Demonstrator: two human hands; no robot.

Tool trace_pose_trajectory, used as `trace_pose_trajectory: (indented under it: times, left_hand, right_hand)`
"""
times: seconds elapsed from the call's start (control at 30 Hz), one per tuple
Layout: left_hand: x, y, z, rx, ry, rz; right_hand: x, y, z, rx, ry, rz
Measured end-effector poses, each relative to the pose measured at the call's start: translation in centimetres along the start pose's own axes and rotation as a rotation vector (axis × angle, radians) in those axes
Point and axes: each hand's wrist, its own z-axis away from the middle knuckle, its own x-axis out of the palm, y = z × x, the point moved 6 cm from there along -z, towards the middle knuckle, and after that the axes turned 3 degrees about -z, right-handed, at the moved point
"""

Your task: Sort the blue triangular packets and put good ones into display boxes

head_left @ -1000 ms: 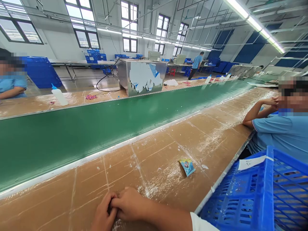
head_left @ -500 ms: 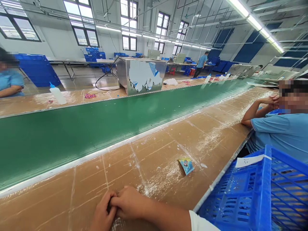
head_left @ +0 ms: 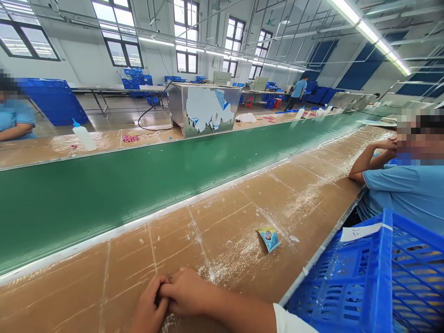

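My left hand (head_left: 150, 303) and my right hand (head_left: 185, 292) rest together on the brown tabletop (head_left: 132, 263), low in the view. Both have their fingers curled in, and they touch each other. Whether anything lies inside them is hidden. My right forearm comes in from the lower right, with a white sleeve at its end. Beyond it on the tabletop, to the right of my hands and apart from them, is a small blue and yellow packet (head_left: 269, 240). White powdery marks are spread around the packet and near my right hand.
A green conveyor belt (head_left: 138, 180) runs past the tabletop. At the right stands a blue crate (head_left: 373, 277) with a paper label. A co-worker (head_left: 409, 185) leans on the table edge. Across the belt are a white bottle (head_left: 84, 138) and a metal box (head_left: 175, 108).
My hands and the packet have stayed put. In the background, a standing person has moved slightly to the right. The co-worker at right has shifted their head and hands a little to the left.
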Motion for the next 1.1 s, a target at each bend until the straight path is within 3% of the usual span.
trace_pose_trajectory:
  times: [0.17,0.33,0.53,1.1]
  left_hand:
    - [0.2,-0.2,0.1,0.016,-0.035,-0.013]
    - [-0.1,0.3,0.0,0.008,0.033,0.007]
    - [-0.2,0.7,-0.1,0.035,0.029,-0.014]
    - [0.0,-0.5,-0.4,-0.009,0.077,0.023]
  right_hand:
    - [-0.4,-0.1,0.0,-0.003,0.019,0.006]
    - [-1.0,-0.2,0.0,-0.003,0.002,0.002]
    - [-1.2,-0.2,0.1,0.000,-0.046,0.011]
    - [-1.4,0.8,0.4,0.055,-0.014,-0.108]
